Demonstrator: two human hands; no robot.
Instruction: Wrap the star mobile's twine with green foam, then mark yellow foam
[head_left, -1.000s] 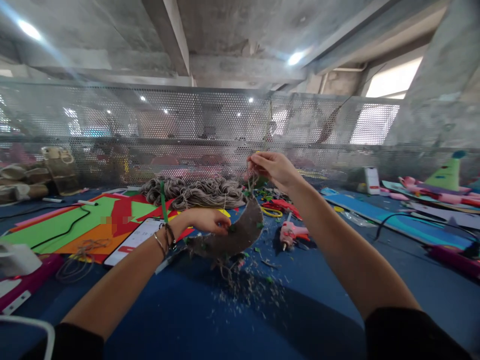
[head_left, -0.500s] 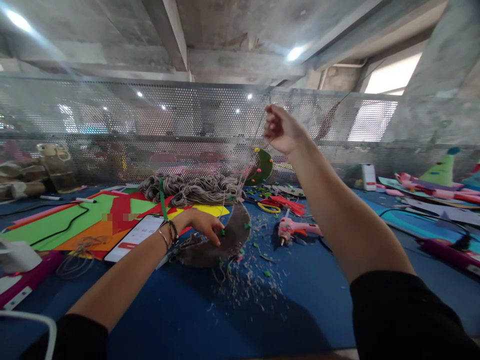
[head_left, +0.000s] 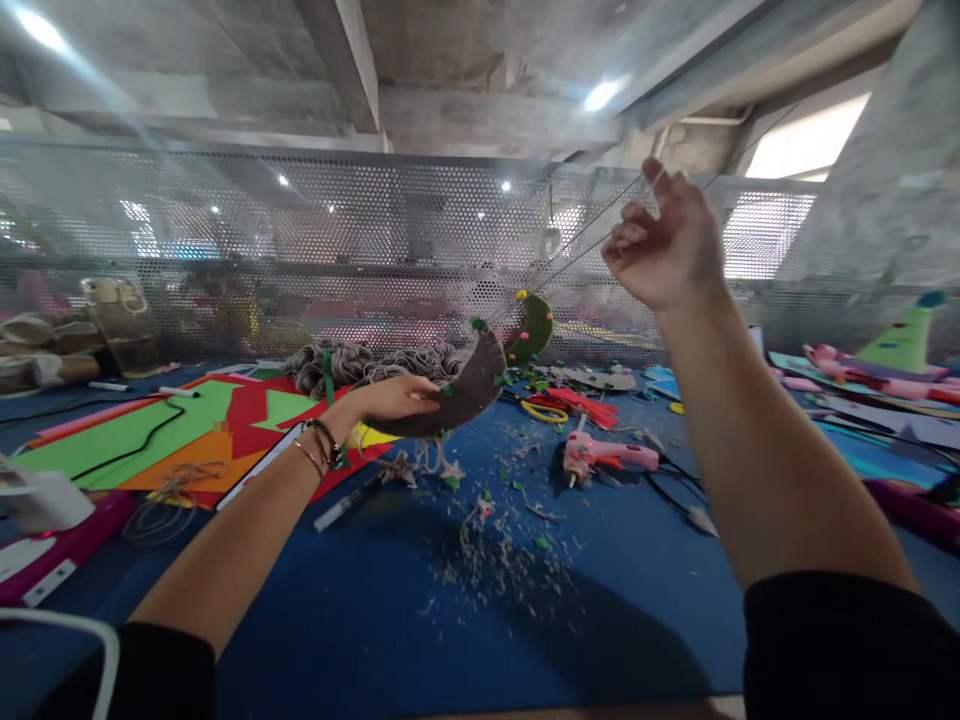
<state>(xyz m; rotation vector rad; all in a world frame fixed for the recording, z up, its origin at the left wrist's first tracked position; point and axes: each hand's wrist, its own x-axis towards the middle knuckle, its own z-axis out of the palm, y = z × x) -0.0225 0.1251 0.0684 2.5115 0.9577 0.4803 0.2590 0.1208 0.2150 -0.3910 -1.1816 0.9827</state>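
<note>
My left hand [head_left: 397, 397] grips a dark crescent shape [head_left: 472, 385] dotted with small green bits, lifted off the blue table [head_left: 360, 620]. Threads and small pale pieces dangle under it. Raised at the right, my right hand [head_left: 664, 240] has its fingers bent around a thin string that slants down toward the crescent's top. Behind the crescent, a green crescent [head_left: 534, 328] with coloured dots is by the mesh panel.
A pink glue gun [head_left: 607, 452] and yellow-handled scissors [head_left: 544, 411] lie right of centre. Scraps litter the middle. Coloured sheets [head_left: 97, 445] and grey yarn [head_left: 337, 365] are left and behind. A mesh panel [head_left: 412, 240] stands at the back.
My left hand has taken hold of the dark crescent and raised it off the table. My right hand has moved right and slightly up, drawing the string out at a slant.
</note>
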